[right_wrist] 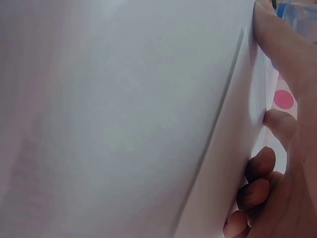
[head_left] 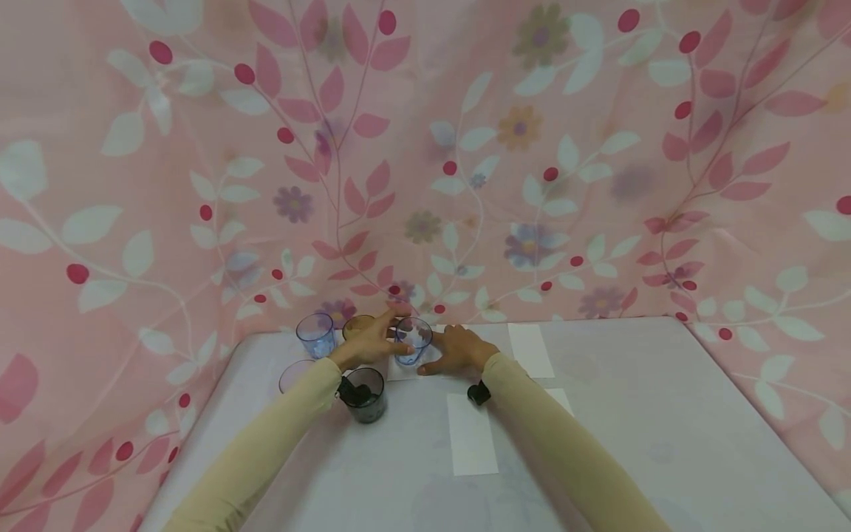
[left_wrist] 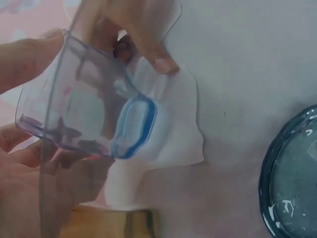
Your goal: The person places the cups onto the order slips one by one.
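Observation:
My left hand (head_left: 364, 346) holds a clear blue-tinted glass (head_left: 414, 352) between thumb and fingers, above a white paper sheet (head_left: 402, 374) near the back of the table. In the left wrist view the glass (left_wrist: 91, 106) shows a bright blue base; whether it touches the paper I cannot tell. Just right of the glass is my right hand (head_left: 462, 349), palm down with fingers bent. Its thumb and fingertips touch the paper (right_wrist: 218, 163) in the right wrist view. It does not appear to grip anything.
Left of the hands stand a blue glass (head_left: 318, 341), an amber glass (head_left: 355, 322), a pale pinkish glass (head_left: 289, 375) and a dark grey glass (head_left: 368, 408). More white paper sheets (head_left: 473, 436) lie on the white table (head_left: 638, 428). A pink floral curtain (head_left: 425, 148) hangs behind.

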Tool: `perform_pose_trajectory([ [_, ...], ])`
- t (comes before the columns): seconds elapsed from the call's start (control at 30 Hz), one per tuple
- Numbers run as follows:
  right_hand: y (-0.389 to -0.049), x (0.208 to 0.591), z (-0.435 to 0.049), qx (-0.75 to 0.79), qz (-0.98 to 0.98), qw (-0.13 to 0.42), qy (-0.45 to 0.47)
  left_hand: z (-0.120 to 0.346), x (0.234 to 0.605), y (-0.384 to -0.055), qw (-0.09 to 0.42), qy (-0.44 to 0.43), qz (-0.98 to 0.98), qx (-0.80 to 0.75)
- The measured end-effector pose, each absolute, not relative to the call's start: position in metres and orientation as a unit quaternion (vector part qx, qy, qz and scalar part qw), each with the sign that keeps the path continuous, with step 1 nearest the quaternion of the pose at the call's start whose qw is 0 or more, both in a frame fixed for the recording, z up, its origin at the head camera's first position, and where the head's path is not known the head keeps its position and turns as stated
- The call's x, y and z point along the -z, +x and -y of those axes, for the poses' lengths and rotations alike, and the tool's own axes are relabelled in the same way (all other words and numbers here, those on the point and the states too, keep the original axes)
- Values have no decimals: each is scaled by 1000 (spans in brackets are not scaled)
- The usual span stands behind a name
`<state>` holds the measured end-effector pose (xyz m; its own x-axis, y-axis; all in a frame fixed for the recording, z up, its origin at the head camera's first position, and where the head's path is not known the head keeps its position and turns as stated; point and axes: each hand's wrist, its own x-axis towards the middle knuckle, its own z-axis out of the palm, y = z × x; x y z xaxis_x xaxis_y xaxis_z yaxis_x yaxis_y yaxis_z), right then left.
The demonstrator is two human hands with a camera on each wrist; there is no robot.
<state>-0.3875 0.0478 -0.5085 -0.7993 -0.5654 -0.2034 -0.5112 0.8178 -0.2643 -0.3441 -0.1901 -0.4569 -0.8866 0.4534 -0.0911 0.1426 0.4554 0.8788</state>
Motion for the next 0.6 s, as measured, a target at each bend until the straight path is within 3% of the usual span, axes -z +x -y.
perform_pose_trajectory([
  [0.6,-382,505,-50,110,-944,137,-278,188,459,-345,164,127,-869,-450],
])
